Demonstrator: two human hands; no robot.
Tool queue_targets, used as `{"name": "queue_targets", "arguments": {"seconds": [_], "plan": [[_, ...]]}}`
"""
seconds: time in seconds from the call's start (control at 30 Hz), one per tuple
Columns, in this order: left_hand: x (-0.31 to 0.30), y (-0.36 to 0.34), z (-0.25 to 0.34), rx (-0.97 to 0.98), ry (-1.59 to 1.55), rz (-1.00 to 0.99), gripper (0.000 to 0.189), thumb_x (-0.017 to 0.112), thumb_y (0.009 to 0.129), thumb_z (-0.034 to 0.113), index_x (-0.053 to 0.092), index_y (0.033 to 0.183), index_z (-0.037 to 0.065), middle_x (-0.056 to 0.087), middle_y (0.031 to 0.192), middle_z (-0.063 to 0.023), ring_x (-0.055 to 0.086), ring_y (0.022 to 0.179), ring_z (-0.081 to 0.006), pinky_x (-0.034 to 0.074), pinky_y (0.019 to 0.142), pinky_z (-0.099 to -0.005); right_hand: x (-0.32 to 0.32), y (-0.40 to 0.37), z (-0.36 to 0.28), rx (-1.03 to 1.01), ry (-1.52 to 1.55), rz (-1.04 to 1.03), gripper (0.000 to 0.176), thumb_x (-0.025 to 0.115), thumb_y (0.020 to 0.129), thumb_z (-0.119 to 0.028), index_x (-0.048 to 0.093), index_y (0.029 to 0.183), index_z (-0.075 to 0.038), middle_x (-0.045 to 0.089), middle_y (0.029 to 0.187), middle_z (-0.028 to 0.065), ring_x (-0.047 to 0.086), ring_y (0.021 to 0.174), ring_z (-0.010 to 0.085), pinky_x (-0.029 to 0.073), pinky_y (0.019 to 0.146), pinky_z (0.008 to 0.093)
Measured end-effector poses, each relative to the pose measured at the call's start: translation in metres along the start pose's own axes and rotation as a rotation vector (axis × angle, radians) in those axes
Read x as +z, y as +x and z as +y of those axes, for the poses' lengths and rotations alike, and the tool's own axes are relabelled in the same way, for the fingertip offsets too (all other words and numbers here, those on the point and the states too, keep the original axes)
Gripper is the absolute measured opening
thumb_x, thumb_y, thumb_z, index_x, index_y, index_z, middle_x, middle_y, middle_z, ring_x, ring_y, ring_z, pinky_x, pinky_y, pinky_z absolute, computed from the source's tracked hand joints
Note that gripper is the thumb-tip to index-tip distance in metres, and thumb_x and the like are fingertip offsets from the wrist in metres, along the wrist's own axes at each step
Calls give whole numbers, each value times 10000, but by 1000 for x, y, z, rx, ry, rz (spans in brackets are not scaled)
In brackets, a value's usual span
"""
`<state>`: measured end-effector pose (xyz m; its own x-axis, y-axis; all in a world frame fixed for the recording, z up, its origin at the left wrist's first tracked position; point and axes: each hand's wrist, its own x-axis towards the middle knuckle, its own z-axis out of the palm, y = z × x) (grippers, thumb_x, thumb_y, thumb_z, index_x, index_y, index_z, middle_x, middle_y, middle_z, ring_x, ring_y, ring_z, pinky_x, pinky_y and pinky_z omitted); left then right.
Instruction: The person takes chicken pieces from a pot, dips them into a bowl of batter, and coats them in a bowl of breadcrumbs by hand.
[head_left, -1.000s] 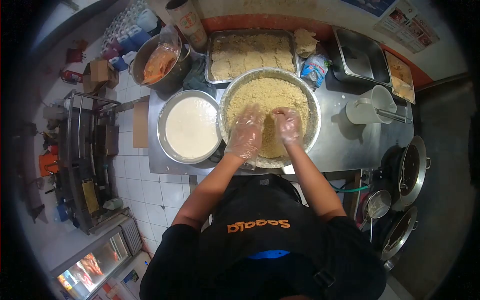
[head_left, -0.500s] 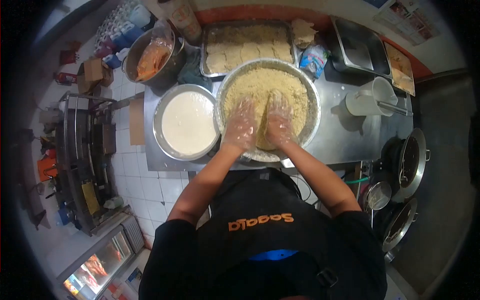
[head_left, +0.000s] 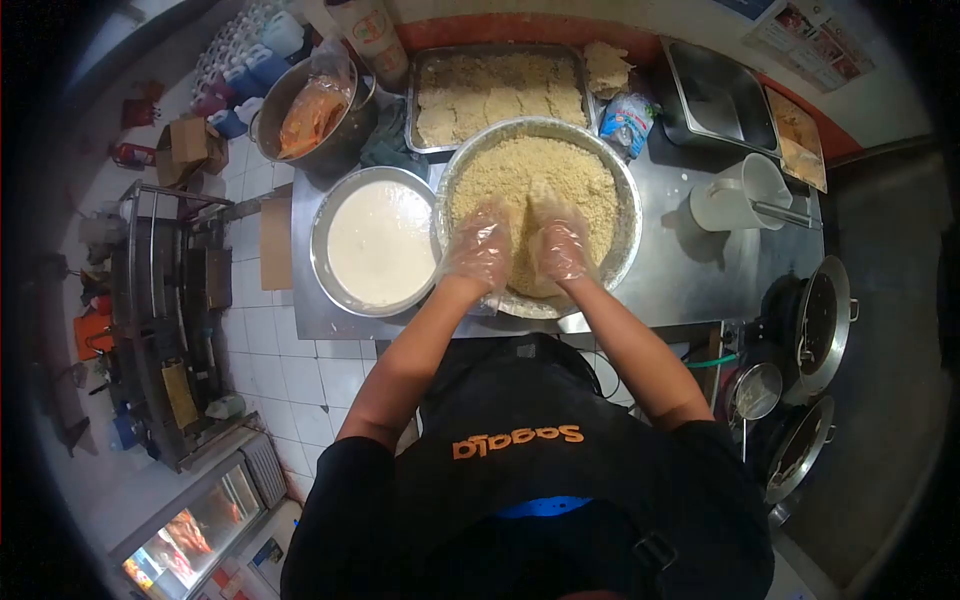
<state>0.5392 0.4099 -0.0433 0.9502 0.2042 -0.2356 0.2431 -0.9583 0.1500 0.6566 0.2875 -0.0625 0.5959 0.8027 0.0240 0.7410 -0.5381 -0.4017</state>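
Note:
Both of my hands wear clear plastic gloves and reach into a wide metal bowl (head_left: 632, 215) of pale yellow crumbs (head_left: 545, 160). My left hand (head_left: 483, 243) is at the left of the crumbs, its fingertips sunk in them. To its right, my right hand (head_left: 562, 243) also has its fingers pushed into the crumbs, so what they hold, if anything, is hidden. A bowl of creamy white batter (head_left: 382, 243) stands just left of the crumb bowl. Behind the crumb bowl lies a metal tray (head_left: 412, 100) of crumb-coated pieces (head_left: 490, 105).
A pot (head_left: 345, 125) with orange contents stands back left. At the right of the steel table (head_left: 690, 285) are a clear jug (head_left: 738, 200) and a deep metal pan (head_left: 715, 95). A blue-white bag (head_left: 628, 122) lies behind the bowl. Woks (head_left: 825, 325) stand beyond the right edge.
Both hands have shifted slightly, and their fingers are now deeper in the crumbs and less visible. The bowls and tray look unchanged apart from a small camera shift.

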Motion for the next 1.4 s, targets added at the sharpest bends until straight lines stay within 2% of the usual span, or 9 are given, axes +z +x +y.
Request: {"name": "queue_targets", "arguments": {"seconds": [0.13,0.27,0.37,0.43,0.9,0.97,1.23,1.33,1.4], "plan": [[-15,-9,-4,-4,-324,377,633,459,787,69,374,1406,-34,315,1490,-221,268,1394,-375,228,1147,-458,-25,9,-14,715,125,9,581,674,746,-396,603,1198,-39,641,1122,217,630,1042,338,493,892,391],[-21,-19,-6,-54,-471,497,692,442,722,-2,396,1412,19,327,1493,-201,293,1385,-373,238,1149,-430,17,10,5,716,178,159,615,704,712,-497,657,1098,-20,660,1070,219,639,1011,354,497,876,401],[-31,-27,-7,-19,-516,523,693,451,719,-22,369,1407,-29,339,1460,-258,295,1365,-423,242,1141,-472,-16,15,-6,355,-6,-396,662,725,684,-530,663,1094,-14,655,1094,225,637,1015,354,495,872,409],[-31,-29,-10,-26,-550,523,699,448,719,-20,366,1413,-17,337,1463,-252,286,1370,-423,239,1142,-472,-3,13,-9,769,315,-79,663,724,689,-492,648,1108,17,646,1109,244,636,1017,357,490,878,410],[-3,-30,1,-152,-887,323,746,495,747,2,318,1470,60,421,1443,-181,524,1140,-293,433,916,-380,-91,-3,-10,566,292,169,452,736,673,-393,667,893,-4,669,891,223,645,873,391,491,816,438],[-14,-30,22,-568,-2045,252,655,556,757,83,405,1390,11,506,1297,-157,497,1060,-245,409,893,-349,-63,-10,-13,443,258,117,440,728,690,-382,660,907,-5,662,901,228,641,875,389,491,805,442],[158,31,11,-1068,-2041,219,407,561,832,230,480,1174,23,458,1245,-166,422,1119,-225,329,975,-360,45,-46,47,919,849,-26,204,684,790,-196,634,928,-54,635,844,100,601,768,235,495,698,365],[184,42,15,-737,-970,-279,366,583,820,237,536,1120,32,535,1154,-134,491,1023,-214,400,917,-356,81,-54,54,831,1237,-148,125,643,823,-148,626,914,-65,599,814,39,555,729,189,474,654,353],[123,41,40,-1328,-2093,-11,423,401,926,322,476,1193,3,477,1299,-203,483,1165,-284,366,1007,-417,91,-51,51,946,1189,-182,110,611,815,-93,615,923,-74,606,866,19,574,773,189,477,663,354]]}}
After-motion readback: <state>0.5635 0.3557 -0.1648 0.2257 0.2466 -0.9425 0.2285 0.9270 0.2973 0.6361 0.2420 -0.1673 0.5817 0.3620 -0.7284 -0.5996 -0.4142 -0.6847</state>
